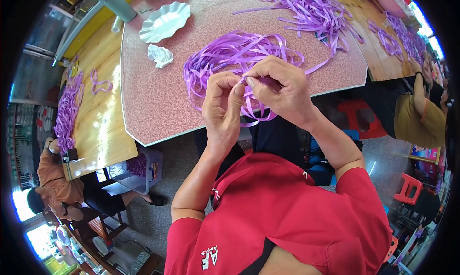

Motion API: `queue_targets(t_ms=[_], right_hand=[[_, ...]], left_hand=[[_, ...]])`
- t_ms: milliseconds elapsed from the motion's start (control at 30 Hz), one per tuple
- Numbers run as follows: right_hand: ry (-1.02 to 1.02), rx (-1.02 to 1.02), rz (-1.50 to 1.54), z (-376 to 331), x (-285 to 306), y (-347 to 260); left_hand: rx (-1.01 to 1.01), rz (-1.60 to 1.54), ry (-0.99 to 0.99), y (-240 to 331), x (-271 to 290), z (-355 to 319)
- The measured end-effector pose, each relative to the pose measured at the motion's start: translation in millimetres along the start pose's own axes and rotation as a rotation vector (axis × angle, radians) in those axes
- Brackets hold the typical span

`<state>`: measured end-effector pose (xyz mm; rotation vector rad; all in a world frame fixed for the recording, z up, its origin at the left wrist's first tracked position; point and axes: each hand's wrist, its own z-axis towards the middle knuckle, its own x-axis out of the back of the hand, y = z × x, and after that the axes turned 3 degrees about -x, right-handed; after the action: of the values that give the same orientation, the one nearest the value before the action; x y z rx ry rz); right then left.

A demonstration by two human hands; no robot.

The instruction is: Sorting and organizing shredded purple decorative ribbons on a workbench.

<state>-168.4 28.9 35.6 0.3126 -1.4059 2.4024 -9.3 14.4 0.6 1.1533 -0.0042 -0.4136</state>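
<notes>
Left hand [221, 101] and right hand [280, 86] pinch 1 purple ribbon [245, 78] — its short span runs left-right between them.

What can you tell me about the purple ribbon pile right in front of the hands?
The ribbon pile is a loose tangle of flat, glossy purple strips, plastic-looking, looped and overlapping. It lies on the speckled pink table, near its front edge, with some loops hanging over the edge. The left hand and right hand pinch one strip between their fingertips just above the pile's near side. A long strand trails from it toward the right.
</notes>
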Motion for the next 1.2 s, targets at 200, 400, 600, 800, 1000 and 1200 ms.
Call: queue_targets(t_ms=[200, 400, 600, 800, 1000, 1200], right_hand=[[-0.068, -0.241, 0.281, -3.1, -5.5, -3.2], [-0.189, -0.541, 0.56, 1.5, 4.2, -13.6], [-0.085, -0.283, 0.305, -2.1, -1.4, -2.2], [-0.061, 0.128, 0.021, 3.5, -0.3, 3.0], [-0.039, -0.277, 0.367, -5.2, -13.0, 3.2], [-0.125, -0.549, 0.532, 4.4, -1.0, -13.5]], left_hand=[[-0.042, 0.082, 0.016, -4.7, 0.7, 0.6], [-0.388, 0.461, 0.1, -8.1, 6.7, 4.9], [-0.386, 0.627, 0.075, 4.4, 4.5, 7.6], [-0.228, 0.49, 0.072, 8.1, 5.0, 9.0], [-0.272, 0.435, 0.179, -6.0, -4.8, 5.7], [-0.281, 0.175, 0.222, -15.6, -9.5, 5.6]])
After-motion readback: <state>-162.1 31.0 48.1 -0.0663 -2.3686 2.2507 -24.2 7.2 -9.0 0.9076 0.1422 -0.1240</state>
